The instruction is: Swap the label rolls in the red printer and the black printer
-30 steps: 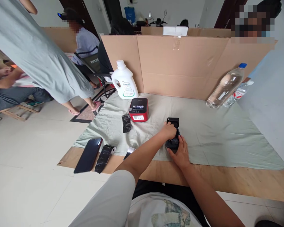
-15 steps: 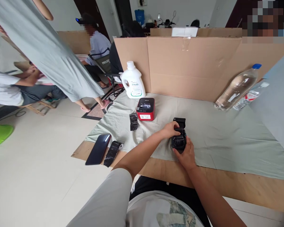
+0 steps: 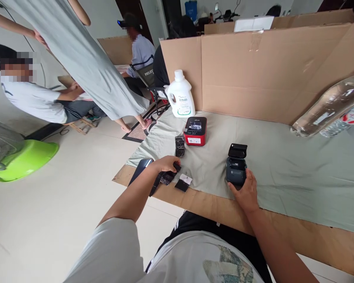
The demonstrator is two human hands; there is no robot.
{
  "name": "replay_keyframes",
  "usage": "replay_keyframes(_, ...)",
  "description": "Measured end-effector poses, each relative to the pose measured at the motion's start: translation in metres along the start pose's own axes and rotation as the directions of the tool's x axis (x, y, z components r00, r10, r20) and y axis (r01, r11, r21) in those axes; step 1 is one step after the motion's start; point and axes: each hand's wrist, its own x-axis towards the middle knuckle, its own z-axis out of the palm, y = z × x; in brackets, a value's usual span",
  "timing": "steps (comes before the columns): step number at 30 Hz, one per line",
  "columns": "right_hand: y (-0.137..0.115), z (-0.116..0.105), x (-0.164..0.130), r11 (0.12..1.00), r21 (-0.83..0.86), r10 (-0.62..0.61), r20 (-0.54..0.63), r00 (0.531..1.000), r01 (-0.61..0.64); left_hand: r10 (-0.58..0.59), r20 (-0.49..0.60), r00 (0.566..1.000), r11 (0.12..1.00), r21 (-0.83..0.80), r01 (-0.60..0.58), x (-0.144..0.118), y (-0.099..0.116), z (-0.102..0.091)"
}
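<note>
Left hand [image 3: 166, 163] has left the black printer [image 3: 236, 169] and is now closing over a black roll [image 3: 166, 177] left of centre, near the phone [image 3: 140, 173], while right hand [image 3: 245, 190] is gripping the open-lidded printer at centre on the green cloth [image 3: 283, 173].

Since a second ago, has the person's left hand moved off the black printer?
Yes. The left hand left the black printer and went left, onto the black roll beside the phone.
</note>
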Motion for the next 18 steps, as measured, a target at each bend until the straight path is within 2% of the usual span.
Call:
replay_keyframes(3,0.001,0.000,0.000,1.000,-0.003,0.002,0.009,1.000,-0.002,0.070,-0.086,0.994,0.972,0.230,-0.048,-0.011,0.015,0.014)
replay_keyframes(6,0.001,0.000,0.000,1.000,-0.008,0.012,0.019,1.000,-0.011,0.189,-0.081,0.979,0.943,0.293,-0.158,-0.020,0.036,0.027)
replay_keyframes(10,0.000,-0.002,0.001,1.000,-0.001,0.008,0.024,1.000,-0.008,0.221,0.038,0.975,0.932,0.287,-0.222,-0.025,0.056,0.036)
replay_keyframes(15,0.000,-0.003,0.001,1.000,0.017,0.003,0.026,1.000,-0.004,0.298,0.101,0.949,0.942,0.127,-0.310,-0.024,0.065,0.043)
replay_keyframes(18,0.001,-0.003,0.000,1.000,0.018,0.009,0.031,0.999,-0.010,0.284,0.115,0.952,0.947,0.119,-0.297,-0.024,0.069,0.047)
